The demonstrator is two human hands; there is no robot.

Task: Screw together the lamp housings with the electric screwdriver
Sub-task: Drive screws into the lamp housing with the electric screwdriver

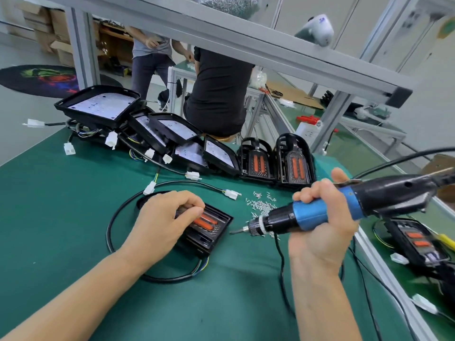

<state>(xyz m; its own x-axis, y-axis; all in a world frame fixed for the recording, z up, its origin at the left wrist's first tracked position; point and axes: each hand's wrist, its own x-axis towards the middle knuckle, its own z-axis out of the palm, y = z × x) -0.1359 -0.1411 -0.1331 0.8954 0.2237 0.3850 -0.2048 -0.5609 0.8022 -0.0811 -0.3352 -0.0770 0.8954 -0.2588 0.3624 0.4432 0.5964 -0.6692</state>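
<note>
A black lamp housing (211,230) with orange lenses lies flat on the green mat, its black cable looped around it. My left hand (162,220) rests on top of it, fingers curled over its far end and holding it down. My right hand (322,222) grips the blue and black electric screwdriver (320,212), which lies nearly level. Its bit (236,231) points left and hovers just off the housing's right edge, not touching it. A pile of small silver screws (262,205) is scattered just behind the bit.
A row of black housings (172,134) with white connectors leans along the back of the mat, and two upright ones (278,156) show orange lenses. Another housing (418,242) lies on the bench to the right. Two people stand behind. A metal frame beam (246,45) crosses overhead.
</note>
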